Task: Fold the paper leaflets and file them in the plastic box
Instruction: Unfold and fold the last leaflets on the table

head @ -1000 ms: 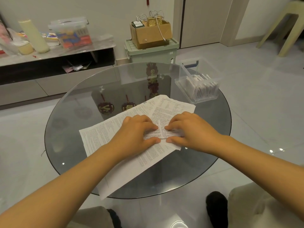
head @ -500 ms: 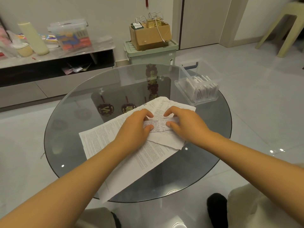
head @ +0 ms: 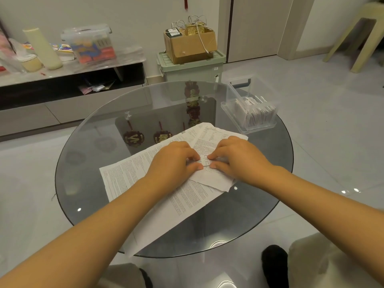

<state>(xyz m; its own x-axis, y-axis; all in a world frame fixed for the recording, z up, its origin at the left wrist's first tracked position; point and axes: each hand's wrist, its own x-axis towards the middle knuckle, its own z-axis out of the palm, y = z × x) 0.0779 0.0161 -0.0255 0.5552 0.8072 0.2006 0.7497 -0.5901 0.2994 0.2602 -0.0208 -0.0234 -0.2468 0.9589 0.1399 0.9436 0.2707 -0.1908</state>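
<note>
We see our two bare hands meet in the middle of a round, dark-tinted glass table (head: 104, 163). The left hand (head: 174, 161) and the right hand (head: 239, 156) both have curled fingers, and each one pinches the same small white printed leaflet (head: 212, 177) between thumb and fingers; the fingertips of the two hands are almost touching each other. This leaflet is partly folded and its lower corner points toward the near right edge of the table.

Under it lies a large white sheet with dense printed text (head: 128, 177), spread flat and turned at an angle. Its near corner hangs a little over the table edge toward us, and its far corner reaches toward the middle of the table.

The clear plastic box (head: 239, 88) stands at the far right side of the table, well apart from the hands, with its lid open and leaning back. Inside it a row of already folded white leaflets (head: 257, 114) stands upright.

Behind the table, on the floor, a brown cardboard box (head: 187, 48) sits on a pale green plastic storage bin (head: 191, 69). On the left a low shelf (head: 72, 67) carries a transparent lidded container with colourful contents (head: 89, 46).
</note>
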